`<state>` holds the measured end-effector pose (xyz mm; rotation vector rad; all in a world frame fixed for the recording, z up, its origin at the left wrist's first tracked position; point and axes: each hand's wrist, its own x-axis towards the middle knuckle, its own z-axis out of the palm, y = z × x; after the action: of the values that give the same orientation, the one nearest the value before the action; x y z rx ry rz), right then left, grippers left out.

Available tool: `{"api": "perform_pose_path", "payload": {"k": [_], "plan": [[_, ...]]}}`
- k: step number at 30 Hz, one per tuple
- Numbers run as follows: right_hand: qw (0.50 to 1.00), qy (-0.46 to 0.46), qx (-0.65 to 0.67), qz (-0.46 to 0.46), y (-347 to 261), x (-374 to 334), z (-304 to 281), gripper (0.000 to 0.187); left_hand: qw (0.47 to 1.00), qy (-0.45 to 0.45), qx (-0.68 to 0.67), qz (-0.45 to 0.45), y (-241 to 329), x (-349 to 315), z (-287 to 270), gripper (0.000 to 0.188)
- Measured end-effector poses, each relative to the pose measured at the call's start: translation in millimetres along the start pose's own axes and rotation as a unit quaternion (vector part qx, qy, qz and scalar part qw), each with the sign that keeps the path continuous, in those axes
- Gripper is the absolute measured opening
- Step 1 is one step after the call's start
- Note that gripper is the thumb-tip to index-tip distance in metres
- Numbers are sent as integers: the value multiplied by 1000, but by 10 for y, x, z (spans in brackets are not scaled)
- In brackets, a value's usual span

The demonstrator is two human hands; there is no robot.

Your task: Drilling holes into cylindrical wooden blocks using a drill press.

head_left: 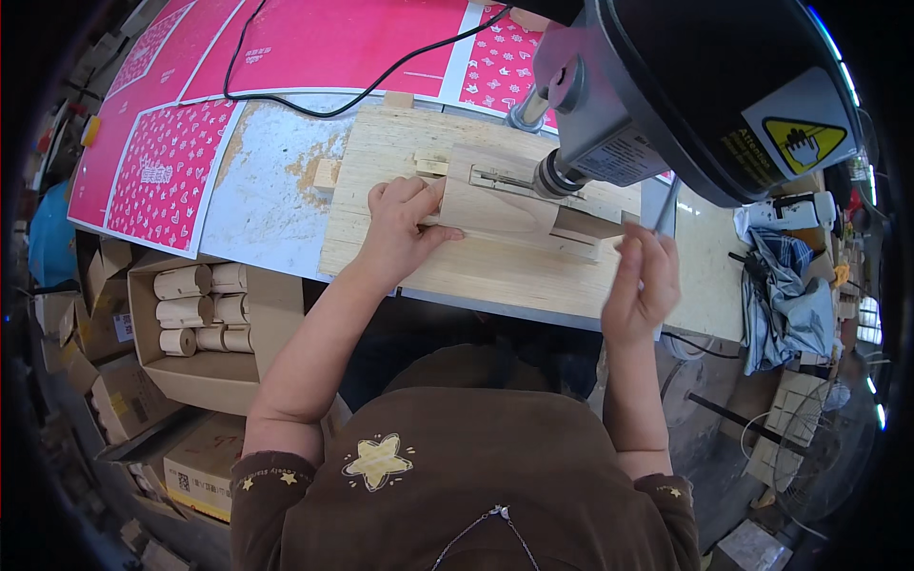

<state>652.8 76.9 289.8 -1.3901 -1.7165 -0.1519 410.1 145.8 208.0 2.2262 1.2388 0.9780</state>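
Observation:
A pale wooden block [509, 211] with a slot cut in its top lies on a plywood board [457, 271]. My left hand [405, 224] is closed on the block's left end, with the thumb along its near side. Just off the block's right end is my right hand [641, 285], its fingers curled together and slightly blurred; whatever may be in them is hidden. The chuck [552, 177] of a drill press [666, 105] hangs directly over the slotted block. A thin grey rod [669, 211] slopes down from the machine close to my right fingertips.
A carton [205, 376] of several wooden cylinders stands below the table at left. Pink printed sheets [352, 48] cover the far side, crossed by a black cable [381, 81]. Crumpled cloth [785, 295] hangs at right, above a fan [809, 438].

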Motion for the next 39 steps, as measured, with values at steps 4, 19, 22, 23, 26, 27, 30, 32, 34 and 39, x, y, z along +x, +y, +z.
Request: {"api": "perform_pose_path", "payload": {"k": [4,19,22,23,26,27,30,32,34,39], "plan": [[999,14,27,-39,77,9,94,13,1000,0,1,-13,-9,-16,-2,40],[994,98,-19,-34,818,1779,-556,23,1000,5,-11,-6,269,84,275,48],[936,70,-212,-273,473,1572,-706,15,1000,1,-8,-10,267,78,264,48],[949,68,-61,-302,100,1364,-627,17,1000,1,-12,-12,260,61,261,47],[998,16,16,-60,-270,703,-651,18,1000,-4,-16,-11,276,85,265,47],[997,-19,32,-61,-280,560,-565,21,1000,0,-11,-16,260,63,239,47],[997,40,64,-28,-53,55,-160,11,1000,-10,-10,-12,272,86,271,48],[998,42,49,-20,124,-67,99,12,1000,3,-17,-5,250,85,279,48],[989,81,88,-89,230,-45,229,14,1000,4,-16,-5,246,87,281,49],[979,99,63,-167,172,115,-41,14,1000,7,-19,-23,271,95,273,45]]}}
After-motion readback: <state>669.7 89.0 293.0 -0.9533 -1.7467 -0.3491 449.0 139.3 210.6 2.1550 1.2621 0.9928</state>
